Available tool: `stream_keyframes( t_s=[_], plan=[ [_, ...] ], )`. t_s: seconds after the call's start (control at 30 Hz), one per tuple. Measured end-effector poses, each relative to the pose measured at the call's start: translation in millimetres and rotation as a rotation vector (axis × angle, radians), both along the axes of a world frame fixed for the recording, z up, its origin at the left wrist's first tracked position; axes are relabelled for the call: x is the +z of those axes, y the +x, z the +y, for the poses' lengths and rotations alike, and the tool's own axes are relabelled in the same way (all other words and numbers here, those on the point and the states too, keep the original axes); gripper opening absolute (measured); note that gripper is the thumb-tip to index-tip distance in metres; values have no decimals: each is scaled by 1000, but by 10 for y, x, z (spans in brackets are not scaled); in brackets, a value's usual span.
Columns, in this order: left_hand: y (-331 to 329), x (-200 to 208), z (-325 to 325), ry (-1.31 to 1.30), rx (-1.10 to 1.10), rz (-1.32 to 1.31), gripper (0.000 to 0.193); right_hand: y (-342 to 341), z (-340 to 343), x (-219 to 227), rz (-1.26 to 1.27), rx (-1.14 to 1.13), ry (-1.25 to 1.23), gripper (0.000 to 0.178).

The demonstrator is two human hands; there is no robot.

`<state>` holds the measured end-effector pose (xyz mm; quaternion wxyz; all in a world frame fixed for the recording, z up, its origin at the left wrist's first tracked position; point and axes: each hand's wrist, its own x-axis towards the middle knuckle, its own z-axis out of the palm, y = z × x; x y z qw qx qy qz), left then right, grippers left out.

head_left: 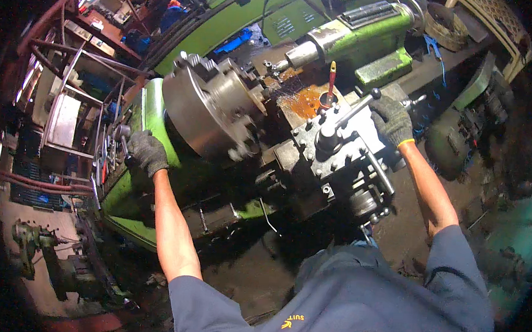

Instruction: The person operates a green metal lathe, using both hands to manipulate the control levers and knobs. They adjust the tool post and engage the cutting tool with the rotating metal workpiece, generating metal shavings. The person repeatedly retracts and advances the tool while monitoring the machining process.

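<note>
L hand [148, 151] at headstock lvr [125, 146], R hand [393, 120] by toolpost lvr [353, 112] | grips: can't tell | wkpc [236, 96] in chuck [199, 116], left of toolpost [340, 151] | mounted, prob. spinning; amt left unclear

The lathe [211, 111] is viewed from near and above by one head-worn fisheye camera, tilted steeply down and forward; the wearer's shirt [367, 300] is caught closest, along the lower edge.

Dark blue-grey shirt [373, 300], short sleeves [458, 257], yellow-orange print [293, 321] (small, on the front), grey gloves [149, 150] on both hands [393, 121], yellow-edged right cuff [406, 142]
</note>
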<state>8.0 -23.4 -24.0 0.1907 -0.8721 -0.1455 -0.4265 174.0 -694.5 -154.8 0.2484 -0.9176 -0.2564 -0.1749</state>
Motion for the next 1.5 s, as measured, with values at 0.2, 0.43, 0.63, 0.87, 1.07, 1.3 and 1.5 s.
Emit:
stream_keyframes(
  t_s=[0.2, 0.43, 0.63, 0.87, 1.07, 1.3, 1.5],
  plan=[
    [-33, -3, -75, 34, 4, 5, 16, 17, -9, -7, 16, -18, -4, 32],
    [-6, 41, -147, 13, -22, 10, 16, -8, -30, 13, 17, -4, -34, 32],
    [-35, -20, -64, -21, 16, -5, 16, 56, -22, -39, 9, 24, -36, 29],
    [-28, 62, -263, -86, 65, 39, 15, 35, -28, -58, 16, -17, -16, 30],
    [-17, 46, -194, -6, 80, 16, 13, 38, -14, -49, 25, -10, 4, 29],
    [-30, -8, -101, 67, 102, 15, 14, 25, 5, -12, 17, 9, 52, 28],
    [-37, 73, -245, 74, 1, -12, 15, 20, -11, -38, -23, -4, 19, 27]
  ],
)
